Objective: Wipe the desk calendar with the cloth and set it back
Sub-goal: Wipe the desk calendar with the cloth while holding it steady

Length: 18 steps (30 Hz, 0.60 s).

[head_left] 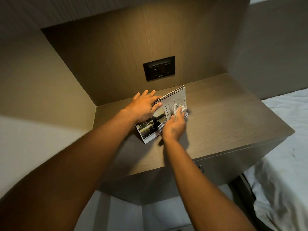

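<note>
Two hands work near the middle of the frame. The left hand [144,107] lies with its fingers [146,94] spread and flat over the upper left end of the desk calendar [173,104], thumb pressed against the front page just below the spiral binding, steadying it rather than closing around it. The right hand [175,128] is closed on a crumpled pale cloth [179,109], bunched between fingers and palm and pressed against the calendar's front face at its lower right. The cloth and fingertips there are blurred, so the exact grip is hard to read.

There is one calendar, one cloth and two bare forearms, which enter from the lower left and lower middle of the frame. The calendar stands tent-like on the wooden bedside table [225,117], slightly left of the tabletop's centre. Its top edge carries a black wire spiral. The facing page is white, with a grid of dates on its right part and a dark photograph, seemingly of a bridge, on its left part. Its lower left corner rests on the tabletop.

Behind it, on the wood-grain back panel in the upper middle, sits one black socket plate [159,68]. White bedding [286,147] fills the right edge. One small handle [201,168] shows on the table's front.
</note>
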Available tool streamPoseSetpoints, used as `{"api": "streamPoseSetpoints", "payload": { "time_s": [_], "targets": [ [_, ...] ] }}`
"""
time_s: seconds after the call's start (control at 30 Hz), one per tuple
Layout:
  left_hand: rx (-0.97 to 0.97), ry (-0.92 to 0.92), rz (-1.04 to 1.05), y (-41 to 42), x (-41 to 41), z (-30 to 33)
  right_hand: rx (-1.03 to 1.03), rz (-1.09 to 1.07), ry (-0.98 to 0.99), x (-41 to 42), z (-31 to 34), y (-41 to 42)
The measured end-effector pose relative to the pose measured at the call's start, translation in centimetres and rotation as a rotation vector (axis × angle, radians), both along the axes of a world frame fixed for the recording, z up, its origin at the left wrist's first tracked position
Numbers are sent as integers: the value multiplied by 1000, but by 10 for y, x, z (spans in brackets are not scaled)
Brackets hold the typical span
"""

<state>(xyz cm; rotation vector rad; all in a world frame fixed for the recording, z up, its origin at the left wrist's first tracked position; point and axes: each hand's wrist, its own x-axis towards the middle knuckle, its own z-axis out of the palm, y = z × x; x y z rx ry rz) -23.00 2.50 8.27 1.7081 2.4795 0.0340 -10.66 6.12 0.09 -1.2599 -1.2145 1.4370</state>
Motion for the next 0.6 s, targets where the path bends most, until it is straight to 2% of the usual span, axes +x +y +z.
{"api": "streamPoseSetpoints", "payload": {
  "time_s": [0.1, 0.2, 0.47, 0.6],
  "targets": [
    [-3, -1, -9, -1, 0, 1, 97, 112, -61, -4, -15, -51],
    [2, -1, -7, -1, 2, 2, 82, 142, -37, -5, -16, -69],
    [-2, -4, 13, 0, 3, 2, 101, -19, -69, -4, 23, 25],
    [6, -5, 8, 1, 2, 2, 133, -6, -88, -10, 17, 14]
  ]
}}
